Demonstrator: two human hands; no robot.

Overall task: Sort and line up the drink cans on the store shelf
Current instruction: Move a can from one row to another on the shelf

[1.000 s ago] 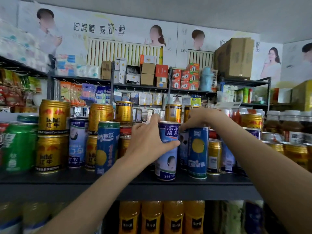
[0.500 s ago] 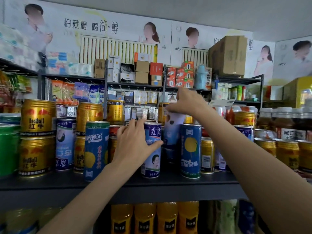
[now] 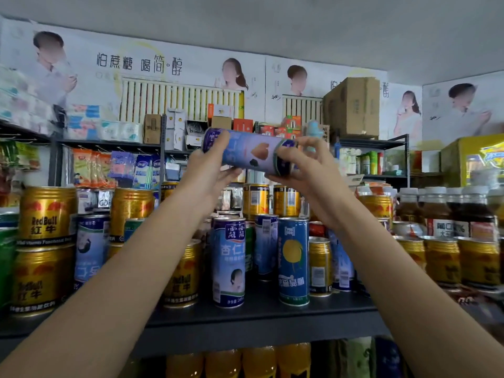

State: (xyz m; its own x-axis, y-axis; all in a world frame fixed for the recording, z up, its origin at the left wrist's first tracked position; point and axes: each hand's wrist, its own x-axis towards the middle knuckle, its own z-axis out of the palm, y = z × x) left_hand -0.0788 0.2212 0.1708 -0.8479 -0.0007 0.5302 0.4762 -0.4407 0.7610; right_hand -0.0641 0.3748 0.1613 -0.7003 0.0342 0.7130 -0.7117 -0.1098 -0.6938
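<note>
A: Head view showed both hands on one can (image 3: 251, 152). The left hand (image 3: 208, 170) had its fingers (image 3: 218, 143) curled over one end, thumb underneath; the right hand (image 3: 300, 165) pinched the other end, its fingers (image 3: 308, 141) bent round the rim.

B: And the can itself?

A: Lying sideways between the two hands, held up well above the shelf (image 3: 259, 315), clear of everything on it.

B: That was new. Half a second earlier the right hand alone was lifting it upright out of the row, and the left was resting on the light-blue can (image 3: 229, 260) at the front.

A: Right. The left had let go of that one and come up to meet the lifted can. The front can stood below the left fingers, with the dark-blue can (image 3: 293, 260) below the right ones.

B: What did that mean for the sorting?

A: I'd judge the can was out of its old spot and being turned or checked before going back beside its like. It hadn't been placed yet.

B: The arms?

A: Both forearms reached up and forward, converging at the can, wrists raised above the gold cans (image 3: 46, 214) away to the left.
</note>
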